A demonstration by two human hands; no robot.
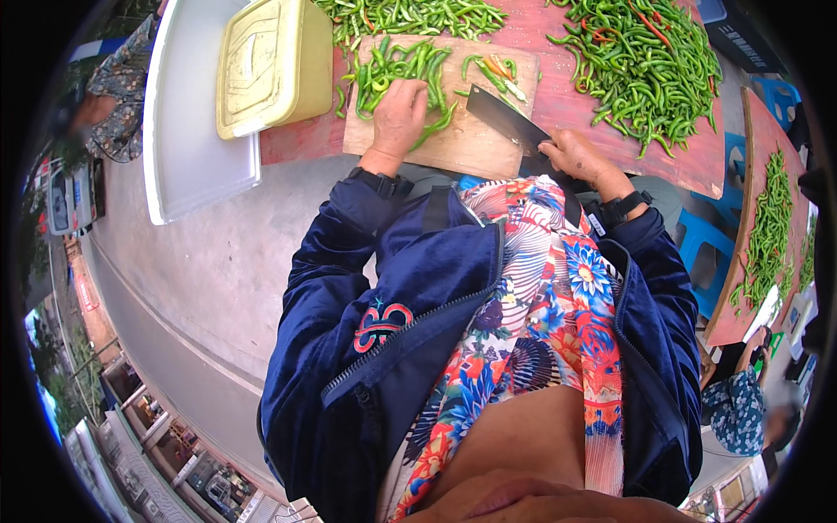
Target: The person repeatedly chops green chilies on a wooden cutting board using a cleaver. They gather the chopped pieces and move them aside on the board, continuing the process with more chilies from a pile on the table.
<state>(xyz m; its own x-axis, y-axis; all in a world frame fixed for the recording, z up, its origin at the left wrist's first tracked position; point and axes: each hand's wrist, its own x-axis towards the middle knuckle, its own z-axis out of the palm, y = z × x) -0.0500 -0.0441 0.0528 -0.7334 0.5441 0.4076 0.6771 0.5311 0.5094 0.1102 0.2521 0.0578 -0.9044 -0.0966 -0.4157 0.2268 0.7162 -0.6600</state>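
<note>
A wooden cutting board (484, 147) lies at the near edge of a red table. My left hand (401, 118) is on the near side of a bunch of green chili peppers (399, 62) on the board; its fingertips are partly hidden, so any grip on a pepper cannot be told. My right hand (575, 153) is closed on the handle of a cleaver (507, 118), whose broad dark blade reaches over the board's right part. Just beyond the blade lie some cut pieces of green and orange pepper (500, 72).
Green peppers (644, 72) with some red ones are heaped at the right, and sliced peppers (418, 16) lie beyond the board. A yellow lidded tub (274, 65) and a white tray (196, 163) stand left. Blue stools (706, 255) and another person (735, 405) are at the right.
</note>
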